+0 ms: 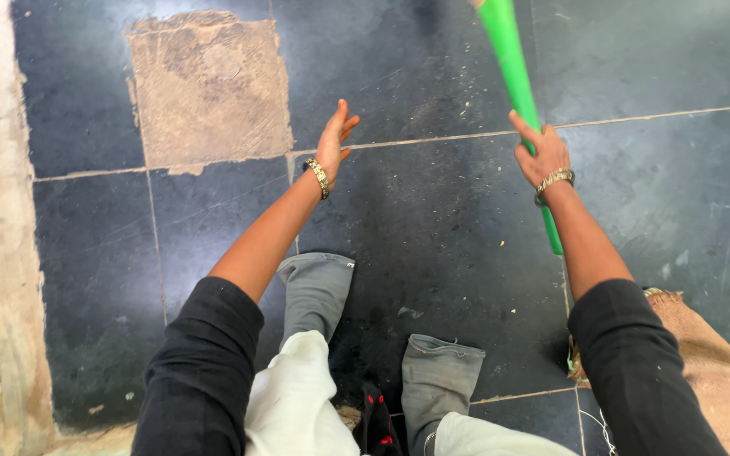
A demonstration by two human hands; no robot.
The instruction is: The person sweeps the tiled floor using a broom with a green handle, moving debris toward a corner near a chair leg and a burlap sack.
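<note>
Your right hand (541, 156) is gripping one green pole (517, 93) — fingers clamped around it, above the dark tiled floor (433, 253) — while your left hand (331, 139) is hanging flat, fingers together, touching nothing; one burlap sack (720, 371) is lying beside you.

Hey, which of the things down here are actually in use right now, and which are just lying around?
In use:
green handle, gripped by right hand
left hand, open, holding nothing

Lying about:
burlap sack
brown floor patch
debris specks on the floor

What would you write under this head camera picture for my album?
Looking down: the right hand grips a green handle, the left hand is open and empty above the dark tiled floor.
</note>
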